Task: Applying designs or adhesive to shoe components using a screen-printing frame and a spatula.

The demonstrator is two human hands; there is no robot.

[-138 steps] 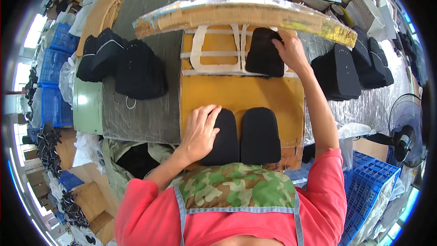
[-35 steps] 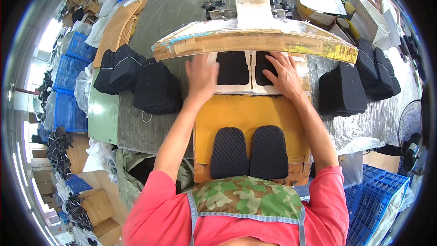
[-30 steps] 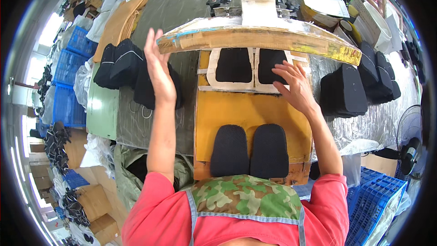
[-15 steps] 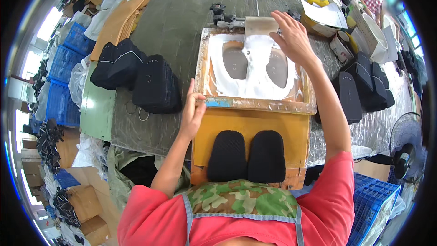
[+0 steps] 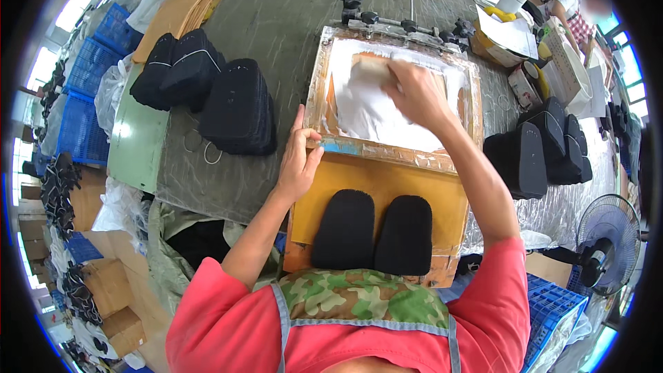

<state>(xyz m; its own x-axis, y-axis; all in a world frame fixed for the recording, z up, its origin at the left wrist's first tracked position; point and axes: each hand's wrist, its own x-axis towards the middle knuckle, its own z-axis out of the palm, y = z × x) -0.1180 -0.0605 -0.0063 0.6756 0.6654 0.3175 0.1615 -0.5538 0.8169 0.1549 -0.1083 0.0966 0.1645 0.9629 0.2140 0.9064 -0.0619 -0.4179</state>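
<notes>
And here's the right hand point(image 5: 414, 93), closed round a blurred, flat, pale blade point(image 5: 367, 72) over thick white paste point(image 5: 366, 116) inside a rectangular wooden frame point(image 5: 394, 156), beyond the left hand point(image 5: 300, 159); that one's half-curled at the near-left corner, grip unclear! Paste covers most of the inside, brown patches remain: spreading looks part-done. Two plain, black, round-topped pads point(image 5: 344, 229) lie nearer the body than both hands, apparently untreated.

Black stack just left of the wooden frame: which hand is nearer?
Left. The left hand is at the near-left corner of the frame, just right of the stack; the right hand is farther right, over the white-covered screen.
</notes>
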